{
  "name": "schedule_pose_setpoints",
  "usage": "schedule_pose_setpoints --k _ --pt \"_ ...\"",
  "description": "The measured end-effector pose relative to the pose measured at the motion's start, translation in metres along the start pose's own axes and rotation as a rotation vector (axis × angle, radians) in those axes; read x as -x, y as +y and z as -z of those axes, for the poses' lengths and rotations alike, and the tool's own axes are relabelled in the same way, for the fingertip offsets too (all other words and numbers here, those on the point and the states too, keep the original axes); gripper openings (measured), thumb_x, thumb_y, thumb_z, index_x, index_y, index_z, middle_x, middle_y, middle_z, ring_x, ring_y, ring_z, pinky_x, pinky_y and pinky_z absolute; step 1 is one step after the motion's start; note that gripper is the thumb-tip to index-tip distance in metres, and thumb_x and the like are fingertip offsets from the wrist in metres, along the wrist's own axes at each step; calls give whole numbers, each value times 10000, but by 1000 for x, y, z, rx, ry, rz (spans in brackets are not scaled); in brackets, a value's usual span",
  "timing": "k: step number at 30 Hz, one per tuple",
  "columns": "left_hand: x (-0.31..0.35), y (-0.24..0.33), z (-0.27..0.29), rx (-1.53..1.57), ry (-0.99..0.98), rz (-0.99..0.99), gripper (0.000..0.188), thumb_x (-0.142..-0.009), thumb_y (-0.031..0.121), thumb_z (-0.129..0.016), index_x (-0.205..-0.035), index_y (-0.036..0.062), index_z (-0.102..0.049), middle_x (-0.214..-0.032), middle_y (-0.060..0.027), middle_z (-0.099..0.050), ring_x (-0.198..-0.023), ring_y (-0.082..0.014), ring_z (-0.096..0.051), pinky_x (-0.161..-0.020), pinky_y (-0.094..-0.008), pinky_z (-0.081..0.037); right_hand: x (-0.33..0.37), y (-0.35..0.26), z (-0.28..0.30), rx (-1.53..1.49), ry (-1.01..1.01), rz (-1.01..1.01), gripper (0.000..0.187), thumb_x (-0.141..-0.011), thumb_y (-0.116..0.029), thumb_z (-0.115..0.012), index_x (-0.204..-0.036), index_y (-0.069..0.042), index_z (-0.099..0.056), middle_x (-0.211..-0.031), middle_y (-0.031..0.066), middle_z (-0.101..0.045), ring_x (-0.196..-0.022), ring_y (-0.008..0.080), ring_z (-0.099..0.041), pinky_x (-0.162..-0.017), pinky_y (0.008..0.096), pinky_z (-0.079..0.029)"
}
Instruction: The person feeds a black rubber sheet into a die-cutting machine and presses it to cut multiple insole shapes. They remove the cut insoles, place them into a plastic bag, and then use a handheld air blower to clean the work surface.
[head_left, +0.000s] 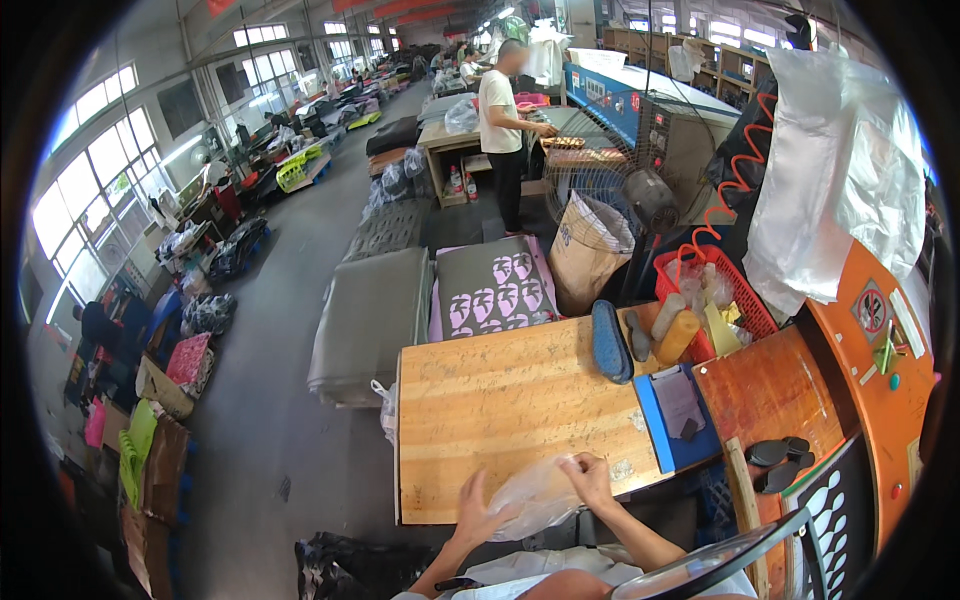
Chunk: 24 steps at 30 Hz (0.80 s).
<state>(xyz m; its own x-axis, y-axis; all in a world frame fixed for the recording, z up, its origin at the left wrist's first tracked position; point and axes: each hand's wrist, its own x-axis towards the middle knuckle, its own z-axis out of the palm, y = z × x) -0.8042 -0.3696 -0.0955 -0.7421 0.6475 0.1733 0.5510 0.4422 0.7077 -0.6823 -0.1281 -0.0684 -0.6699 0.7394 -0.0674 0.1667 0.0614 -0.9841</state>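
Observation:
Over the near edge of a wooden worktable (500, 400), a thin clear plastic bag (540, 497) is stretched between my two hands. My right hand (592, 482) pinches the bag's upper right edge between thumb and fingers. At the bag's left side, my left hand (478, 515) holds it with the thumb against the film and the fingers raised. The bag looks limp, with nothing visible inside.
A blue shoe sole (610, 342), an orange bottle (679, 337), a blue clipboard-like board (680, 415) and a red basket (735, 290) line the table's right side. Beyond stand stacked grey sheets (370, 310), a fan (600, 165) and a person (500, 120) at another bench.

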Motion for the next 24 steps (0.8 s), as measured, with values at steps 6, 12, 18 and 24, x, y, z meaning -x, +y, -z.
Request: schedule_pose_setpoints --k 6,12,18,24 --pt "-52 49 -14 298 -113 183 607 -803 38 -688 -1399 16 -573 -1286 -210 -649 -1253 -377 -582 -1088 -445 -441 13 -22 -19 732 -346 532 319 -843 -364 -831 -986 -96 -732 -683 163 -695 -644 268 -715 -562 421 -522" --pt "-19 -17 -32 30 234 214 358 -897 41 -586 -1243 -2 -667 -1194 -219 -662 -1094 -364 -644 -944 -437 -525 -14 29 52 888 123 383 134 -790 -85 -698 -921 -62 -691 -868 209 -713 -733 393 -712 -656 524 -552" --pt "-114 18 -5 1334 480 1002 304 -1061 247 -477 -1201 51 -663 -1102 -90 -654 -1011 -200 -627 -896 -373 -532 -55 -51 34 468 27 261 173 -820 -85 -661 -949 22 -704 -790 212 -702 -757 401 -697 -717 436 -554" --pt "-118 110 101 541 823 -392 229 -963 70 -639 -1177 -11 -637 -1083 -76 -669 -983 -192 -630 -908 -349 -518 -48 -184 59 216 517 1279 443 -861 -180 -812 -1203 39 -635 -860 131 -682 -741 257 -644 -679 355 -518"
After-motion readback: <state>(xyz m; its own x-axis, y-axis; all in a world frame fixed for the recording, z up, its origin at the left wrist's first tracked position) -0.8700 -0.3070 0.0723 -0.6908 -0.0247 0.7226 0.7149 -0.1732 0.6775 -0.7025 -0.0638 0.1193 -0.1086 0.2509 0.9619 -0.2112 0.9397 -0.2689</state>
